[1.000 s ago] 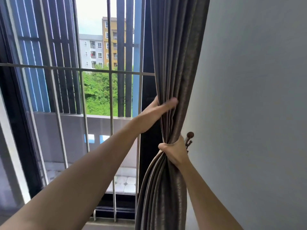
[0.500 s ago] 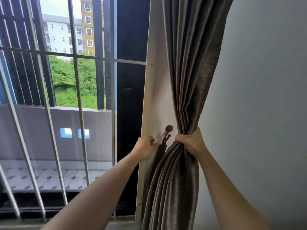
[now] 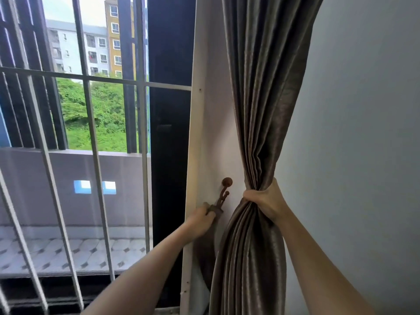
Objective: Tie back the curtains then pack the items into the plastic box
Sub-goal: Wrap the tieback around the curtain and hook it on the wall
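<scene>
Fingers of the right hand (image 3: 264, 201) clench the one gathered curtain (image 3: 261, 110). Left hand (image 3: 201, 220), lower than before, pinches the single tieback (image 3: 214, 209) under one hook (image 3: 226, 183).

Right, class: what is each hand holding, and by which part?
The right hand grips the curtain at its gathered middle. The left hand holds the tieback by its top end, just below the wall hook.

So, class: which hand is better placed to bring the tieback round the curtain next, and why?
Probably the left hand: its fingers pinch the tieback just below the hook. The right hand is busy gripping the bunched curtain.
</scene>
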